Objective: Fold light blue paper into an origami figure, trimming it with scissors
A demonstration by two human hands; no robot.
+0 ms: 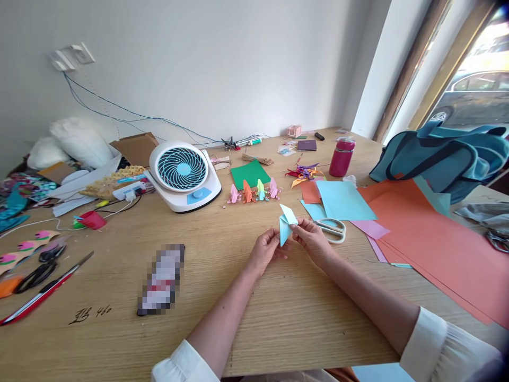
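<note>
Between my two hands is a folded piece of light blue paper (285, 229), with a pointed lower part and a flap standing out at the top. My left hand (265, 248) pinches it from the left near its lower edge. From the right, my right hand (312, 236) grips the flap's side with thumb and fingers. Just right of that hand lies a pair of white-handled scissors (334, 229), partly covered by it. Beyond my hands stands a row of several small folded paper figures (247, 192) in pink, orange and green.
A white fan (183, 172) stands at back left, a green sheet (250, 173) behind the figures. On the right are light blue sheets (345, 200), large orange sheets (433, 254), a dark red bottle (342, 157) and a teal bag (437, 156). Black scissors (45, 265) and a long knife (47, 289) lie left.
</note>
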